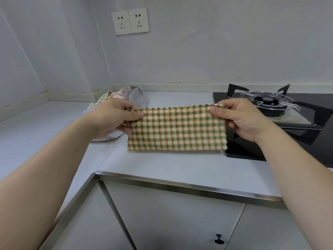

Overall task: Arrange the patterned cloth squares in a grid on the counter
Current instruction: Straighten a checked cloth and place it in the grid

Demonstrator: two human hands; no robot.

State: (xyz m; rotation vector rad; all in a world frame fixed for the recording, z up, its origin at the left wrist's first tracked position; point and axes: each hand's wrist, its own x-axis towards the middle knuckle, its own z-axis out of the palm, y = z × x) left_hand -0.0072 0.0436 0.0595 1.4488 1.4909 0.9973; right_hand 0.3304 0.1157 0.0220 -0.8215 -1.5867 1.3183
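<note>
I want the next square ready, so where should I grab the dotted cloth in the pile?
Probably pinch the dotted cloth at its raised top fold, coming from above and the right: that side is bare, while the floral cloth overlaps its left and the left hand is in front.

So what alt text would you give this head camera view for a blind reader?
A person's left hand and right hand pinch the top corners of a green, pink and cream checked cloth, held stretched over a white counter. A heap of other patterned cloths lies behind the left hand; a black gas hob sits to the right.
</note>
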